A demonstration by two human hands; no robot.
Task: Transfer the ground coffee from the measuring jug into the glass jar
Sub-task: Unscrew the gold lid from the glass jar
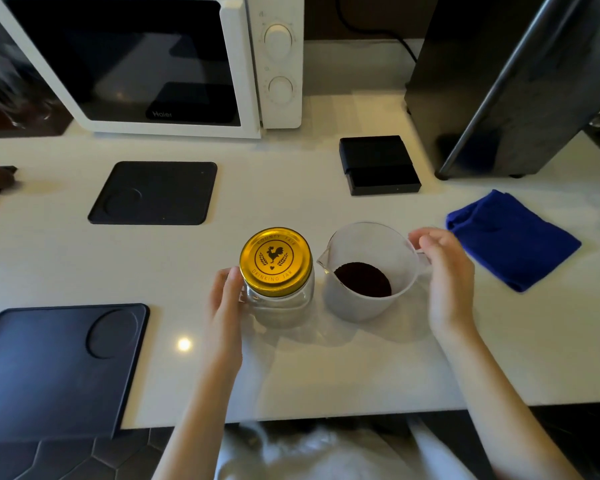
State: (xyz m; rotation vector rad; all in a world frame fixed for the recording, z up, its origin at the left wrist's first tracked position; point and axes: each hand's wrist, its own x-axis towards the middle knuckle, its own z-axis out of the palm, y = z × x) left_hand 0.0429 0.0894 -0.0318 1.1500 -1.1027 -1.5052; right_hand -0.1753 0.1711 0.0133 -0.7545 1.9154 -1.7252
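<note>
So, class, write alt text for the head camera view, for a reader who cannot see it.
A person's left hand grips a glass jar with its gold lid still on, while the right hand rests at the handle of a measuring jug of ground coffee beside it on a white counter. A blue cloth, black mats and a microwave lie around them.
</note>
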